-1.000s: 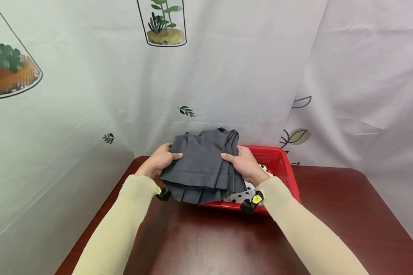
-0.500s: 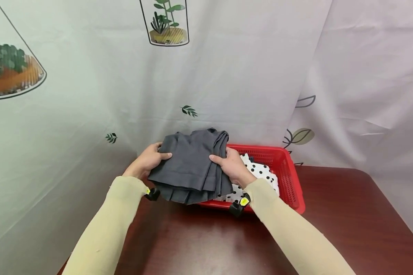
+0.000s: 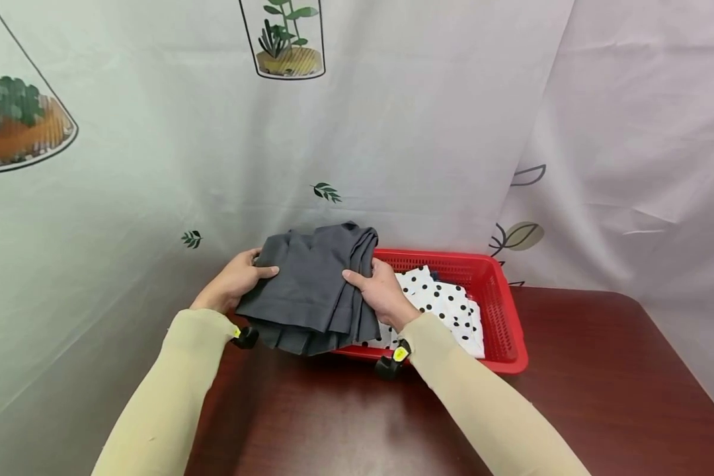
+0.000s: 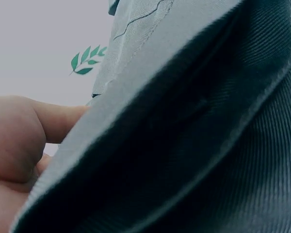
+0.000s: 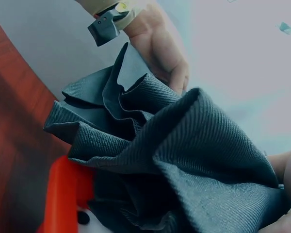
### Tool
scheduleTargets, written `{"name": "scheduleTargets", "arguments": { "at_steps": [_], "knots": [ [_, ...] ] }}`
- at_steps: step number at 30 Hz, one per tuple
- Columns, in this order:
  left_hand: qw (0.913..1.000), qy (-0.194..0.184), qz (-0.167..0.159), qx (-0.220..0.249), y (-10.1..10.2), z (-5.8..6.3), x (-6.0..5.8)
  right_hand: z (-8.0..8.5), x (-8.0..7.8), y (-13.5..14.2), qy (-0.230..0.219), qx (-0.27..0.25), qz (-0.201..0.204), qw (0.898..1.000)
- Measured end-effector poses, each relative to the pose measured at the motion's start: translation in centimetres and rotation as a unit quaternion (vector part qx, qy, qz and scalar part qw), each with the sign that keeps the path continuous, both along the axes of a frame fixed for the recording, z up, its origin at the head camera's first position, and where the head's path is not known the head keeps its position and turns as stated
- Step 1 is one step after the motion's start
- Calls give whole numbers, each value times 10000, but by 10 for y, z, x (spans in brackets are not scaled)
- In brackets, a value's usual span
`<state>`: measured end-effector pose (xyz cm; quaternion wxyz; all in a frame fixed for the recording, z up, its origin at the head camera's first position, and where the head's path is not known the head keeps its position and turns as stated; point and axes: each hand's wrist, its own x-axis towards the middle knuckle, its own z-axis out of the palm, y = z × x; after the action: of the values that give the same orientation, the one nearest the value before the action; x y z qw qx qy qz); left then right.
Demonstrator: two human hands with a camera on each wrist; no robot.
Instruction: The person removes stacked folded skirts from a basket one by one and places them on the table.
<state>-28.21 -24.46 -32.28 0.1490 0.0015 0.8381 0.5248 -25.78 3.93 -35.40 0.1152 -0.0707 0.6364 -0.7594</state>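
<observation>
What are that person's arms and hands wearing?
The left sleeve and right sleeve are pale creamy yellow and reach the wrists. Each wrist has a small black gadget with a bright yellow marking. The left hand and right hand have no gloves.

Gray cloth (image 3: 303, 281) screens the left end of a red basket (image 3: 494, 311) and, apparently, some polka-dot fabric (image 3: 449, 307) inside.

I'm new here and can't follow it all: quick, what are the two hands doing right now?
Left hand: holding the grey cloth, thumb on top.
Right hand: holding the same cloth at its other side.
</observation>
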Motion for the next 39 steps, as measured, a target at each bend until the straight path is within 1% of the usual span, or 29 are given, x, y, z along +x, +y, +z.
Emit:
{"name": "scheduleTargets", "arguments": {
  "at_steps": [7,14,21,25,31,36,39],
  "knots": [
    [9998,118,-51,-132,-15,-2,2,-7,0,-17,86,42,-190,9998],
    [9991,272,-142,-291,-33,-3,6,-14,2,-36,250,151,-166,9994],
    [9985,277,-148,-443,-50,-5,7,-20,2,-53,382,115,-223,9990],
    [9983,324,-165,-465,-58,-6,6,-20,2,-64,335,49,-272,9991],
    [9970,357,-57,-683,-71,-3,9,-22,3,-79,258,130,-257,9993],
    [9968,249,-22,-765,-78,-4,12,-29,2,-88,80,174,-333,9993],
    [9963,200,77,-834,-81,-7,12,-33,2,-93,-146,218,-319,9991]
  ]
}}
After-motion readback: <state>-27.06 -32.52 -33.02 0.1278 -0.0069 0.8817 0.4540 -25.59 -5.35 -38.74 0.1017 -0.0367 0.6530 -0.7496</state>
